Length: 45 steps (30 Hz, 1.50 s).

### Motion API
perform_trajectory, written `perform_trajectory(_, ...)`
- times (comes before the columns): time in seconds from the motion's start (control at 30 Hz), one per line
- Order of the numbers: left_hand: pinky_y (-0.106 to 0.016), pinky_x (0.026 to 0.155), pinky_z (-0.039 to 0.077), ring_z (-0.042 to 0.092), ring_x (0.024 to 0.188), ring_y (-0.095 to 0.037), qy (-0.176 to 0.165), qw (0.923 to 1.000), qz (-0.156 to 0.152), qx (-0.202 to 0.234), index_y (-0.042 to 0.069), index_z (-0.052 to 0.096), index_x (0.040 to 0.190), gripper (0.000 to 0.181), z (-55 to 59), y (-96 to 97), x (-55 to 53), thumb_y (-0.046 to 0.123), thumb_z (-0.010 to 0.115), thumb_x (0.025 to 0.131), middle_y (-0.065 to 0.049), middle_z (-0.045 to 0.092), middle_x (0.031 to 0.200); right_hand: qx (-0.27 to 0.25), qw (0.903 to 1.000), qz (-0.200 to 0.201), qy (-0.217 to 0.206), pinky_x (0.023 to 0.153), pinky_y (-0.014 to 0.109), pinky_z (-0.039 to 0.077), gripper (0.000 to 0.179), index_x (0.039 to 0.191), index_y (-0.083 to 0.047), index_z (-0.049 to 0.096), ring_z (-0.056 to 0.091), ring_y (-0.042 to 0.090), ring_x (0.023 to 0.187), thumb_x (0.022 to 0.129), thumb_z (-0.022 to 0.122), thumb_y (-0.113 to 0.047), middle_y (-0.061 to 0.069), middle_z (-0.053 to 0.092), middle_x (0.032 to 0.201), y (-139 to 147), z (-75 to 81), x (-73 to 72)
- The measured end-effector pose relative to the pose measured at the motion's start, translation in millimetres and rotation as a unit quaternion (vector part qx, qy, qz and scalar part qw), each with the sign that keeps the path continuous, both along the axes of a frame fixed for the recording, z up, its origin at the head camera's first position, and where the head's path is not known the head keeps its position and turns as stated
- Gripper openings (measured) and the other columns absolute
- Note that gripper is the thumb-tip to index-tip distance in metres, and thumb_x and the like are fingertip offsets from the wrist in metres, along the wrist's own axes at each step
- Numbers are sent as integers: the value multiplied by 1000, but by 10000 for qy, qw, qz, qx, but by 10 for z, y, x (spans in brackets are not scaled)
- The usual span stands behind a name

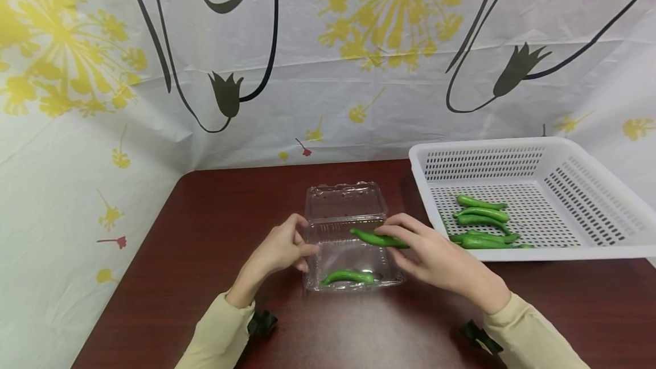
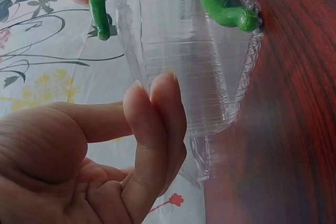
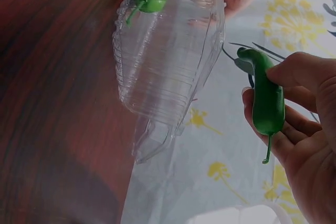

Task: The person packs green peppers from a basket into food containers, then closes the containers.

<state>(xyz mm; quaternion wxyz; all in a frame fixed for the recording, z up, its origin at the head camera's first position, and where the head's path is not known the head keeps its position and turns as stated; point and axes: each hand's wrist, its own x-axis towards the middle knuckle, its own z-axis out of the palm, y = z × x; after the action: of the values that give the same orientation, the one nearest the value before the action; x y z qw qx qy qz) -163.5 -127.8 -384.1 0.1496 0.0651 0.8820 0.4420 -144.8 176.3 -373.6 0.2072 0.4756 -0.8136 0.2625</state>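
Soft light in here; the counter (image 1: 348,320) shows a pale sheen, the clear container (image 1: 339,252) glints, wrist views look dimmer.

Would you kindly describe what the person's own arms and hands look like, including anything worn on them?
Plain cream-beige fabric sleeves end near the wrists, with a small black attachment showing by each. The bare left hand and bare right hand show no gloves or rings.

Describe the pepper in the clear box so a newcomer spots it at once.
On the dark red table, left of the white basket, sits an open clear box. Along its near edge lies a green pepper, the only one resting inside.
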Motion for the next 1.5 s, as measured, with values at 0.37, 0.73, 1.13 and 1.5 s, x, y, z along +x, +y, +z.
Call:
perform_trajectory(0.37, -40, 78, 57, 68, 54, -19, 4, 10000, -19, -28, -1, 48, 131, 50, 1, 1, -4, 10, 76, 91, -10, 68, 78, 188, 9996, -18, -212, 77, 14, 51, 33, 118, -7, 66, 61, 6, 92, 87, 72, -2, 0, 60, 115, -30, -27, 14)
perform_trajectory(0.73, -40, 78, 57, 68, 54, -19, -49, 10000, 19, 13, -1, 48, 131, 50, 6, 3, -3, 10, 76, 92, -11, 67, 79, 156, 9989, 294, -338, 73, 11, 52, 36, 119, -4, 67, 62, 5, 87, 84, 75, 3, 1, 62, 110, -89, -107, 19)
perform_trajectory(1.13, -41, 80, 57, 68, 54, -19, -84, 10000, -17, 15, -2, 48, 132, 51, 12, 0, 6, 10, 76, 92, -12, 68, 80, 347, 9988, 302, -142, 79, 18, 53, 37, 116, -7, 70, 64, 7, 94, 81, 80, 0, -2, 64, 110, -128, -202, 15)
perform_trajectory(1.5, -41, 79, 57, 68, 54, -19, -74, 10000, 49, 19, -1, 48, 131, 50, 3, 4, -2, 10, 76, 92, -12, 68, 80, 430, 9984, 333, -126, 84, 20, 53, 34, 112, -6, 71, 66, 10, 98, 80, 82, -2, -1, 66, 112, -167, -258, 22)
